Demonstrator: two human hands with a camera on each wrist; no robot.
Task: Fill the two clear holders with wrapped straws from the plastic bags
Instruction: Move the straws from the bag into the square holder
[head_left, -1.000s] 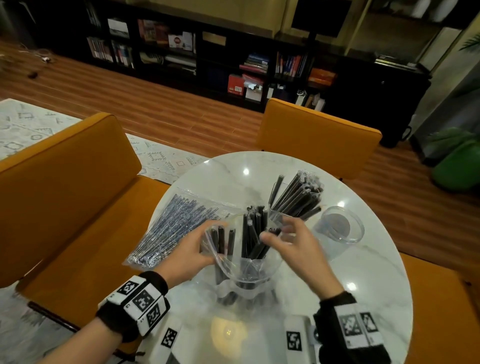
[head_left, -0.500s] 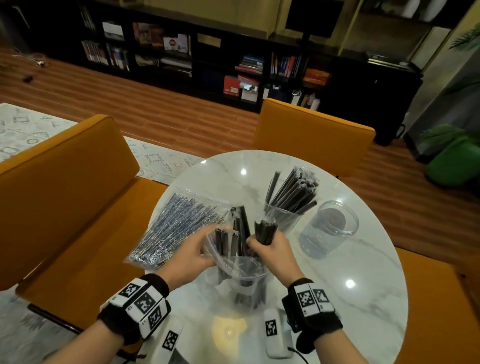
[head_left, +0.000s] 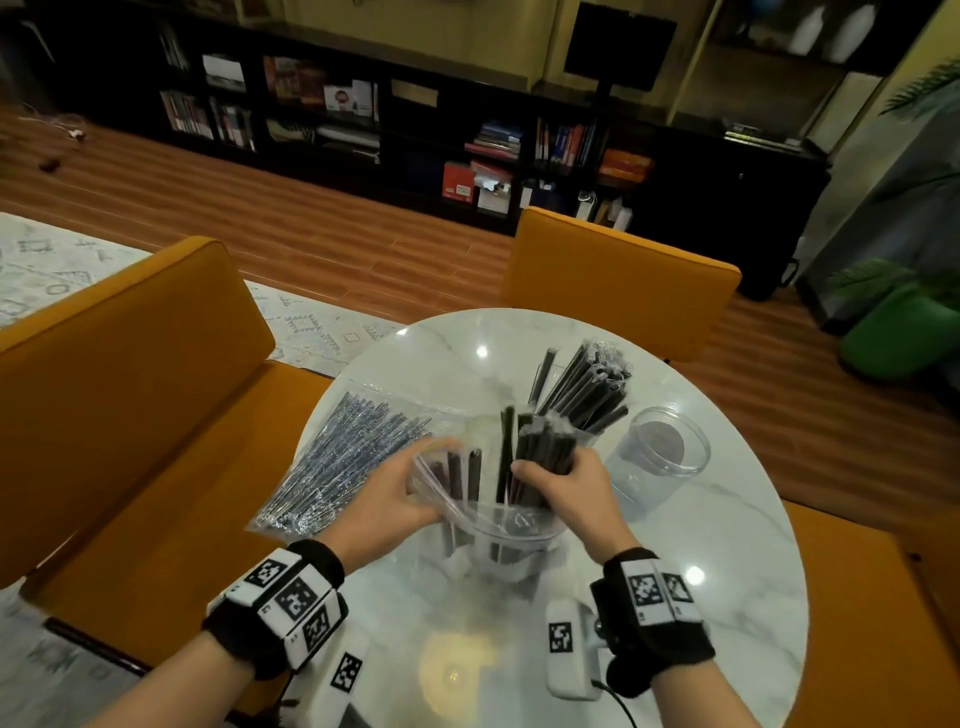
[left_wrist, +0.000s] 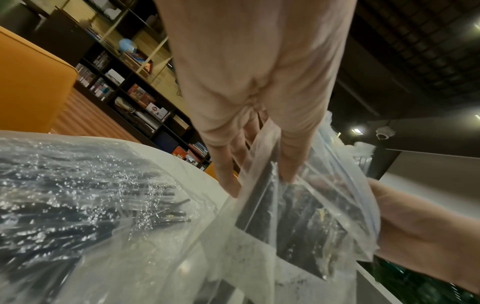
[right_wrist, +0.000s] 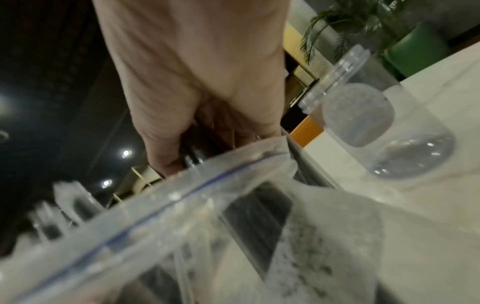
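Observation:
An opened clear plastic bag of black wrapped straws stands upright on the round marble table. My left hand pinches the bag's rim and holds its mouth wide. Inside the bag's mouth, my right hand grips a bundle of black straws, partly lifted above the rim. Behind it, one clear holder is packed with black straws. The other clear holder stands to the right with no straws in it, also visible in the right wrist view.
A second, sealed bag of wrapped straws lies flat on the table's left side. Orange chairs stand behind and to the left. White tagged devices lie near the table's front edge.
My right hand turned over, closed round a bundle of straws in the bag and has raised it. The left hand kept its hold on the bag's rim.

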